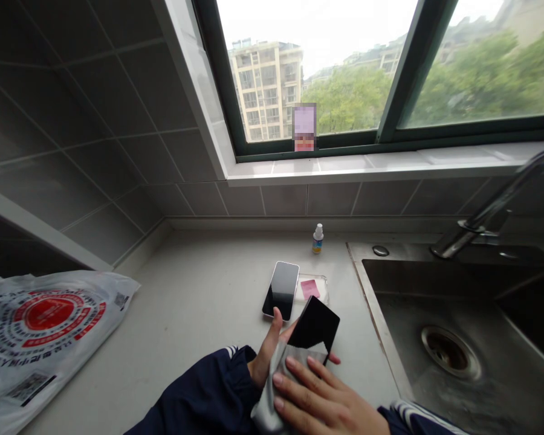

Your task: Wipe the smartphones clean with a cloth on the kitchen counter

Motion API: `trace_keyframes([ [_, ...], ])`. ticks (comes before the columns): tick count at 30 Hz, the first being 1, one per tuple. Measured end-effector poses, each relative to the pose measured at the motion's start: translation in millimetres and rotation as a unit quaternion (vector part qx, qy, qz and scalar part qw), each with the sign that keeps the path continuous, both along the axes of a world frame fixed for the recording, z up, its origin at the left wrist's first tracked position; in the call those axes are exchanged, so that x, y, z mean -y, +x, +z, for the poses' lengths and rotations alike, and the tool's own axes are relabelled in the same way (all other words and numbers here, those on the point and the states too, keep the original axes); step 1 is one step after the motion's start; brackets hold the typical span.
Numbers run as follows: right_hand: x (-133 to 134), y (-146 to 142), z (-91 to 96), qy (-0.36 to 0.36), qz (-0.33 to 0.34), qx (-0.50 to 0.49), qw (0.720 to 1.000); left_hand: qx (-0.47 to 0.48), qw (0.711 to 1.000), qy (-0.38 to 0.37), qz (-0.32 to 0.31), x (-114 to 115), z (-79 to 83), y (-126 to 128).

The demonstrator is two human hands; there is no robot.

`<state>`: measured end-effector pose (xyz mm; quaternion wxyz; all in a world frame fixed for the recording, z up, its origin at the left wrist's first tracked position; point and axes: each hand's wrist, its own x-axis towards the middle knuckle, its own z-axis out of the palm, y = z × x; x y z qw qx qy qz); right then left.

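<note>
Holding the black phone (314, 326) over the tabletop (199, 320), we grip it in our left hand (266, 355); our right hand (329, 396), fingers extended, holds a grey cloth (265, 403) against its lower part. Just beyond, we note a second phone (281, 290) beside a clear case (323, 286), a small bottle (317, 240) standing near the sink (378, 314).

Grey tiled walls (154, 87), darker toward the left, meet a pale tabletop (194, 272). Bright daylight comes through a dark-framed window (401, 72) above a white sill (372, 162); outside stand a beige building (265, 90) and green trees (351, 99). On the right, a metal sink (405, 317) with a curved tap (498, 192) adjoins the tabletop.
</note>
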<state>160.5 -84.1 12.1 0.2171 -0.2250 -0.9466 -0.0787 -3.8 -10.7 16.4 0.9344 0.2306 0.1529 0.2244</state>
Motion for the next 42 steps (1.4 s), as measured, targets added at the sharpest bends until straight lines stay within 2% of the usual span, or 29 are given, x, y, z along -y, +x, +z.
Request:
trace_keyframes([
  [5, 0, 2, -1.0, -0.02, 0.001, -0.015, 1.0, -0.004, 1.0, -0.005, -0.001, 0, -0.4, -1],
  [15, -3, 5, -10.7, -0.069, 0.024, -0.05, 0.996, 0.009, 1.0, 0.001, -0.013, -3, -11.3, 1],
  [21, -1, 3, -6.0, -0.088, 0.012, -0.057, 0.994, 0.005, 1.0, -0.004, -0.014, -3, -10.8, 1],
  [25, 3, 1, -4.1, -0.113, -0.027, -0.053, 0.992, -0.027, 0.996, -0.046, -0.067, -3, -13.5, -1],
  [28, 3, 1, -7.3, -0.115, -0.019, -0.062, 0.991, -0.059, 0.989, -0.079, -0.112, -2, -15.0, -2],
  [35, 0, 2, -15.9, -0.104, -0.011, -0.067, 0.992, -0.068, 0.988, -0.078, -0.113, -1, -6.7, -1],
  [38, 0, 3, -14.9, -0.094, -0.009, -0.069, 0.993, -0.062, 0.988, -0.09, -0.106, -2, -3.1, -1],
  [42, 1, 2, -10.4, -0.076, -0.037, -0.058, 0.995, -0.018, 0.994, -0.083, -0.076, -3, -6.6, -1],
])
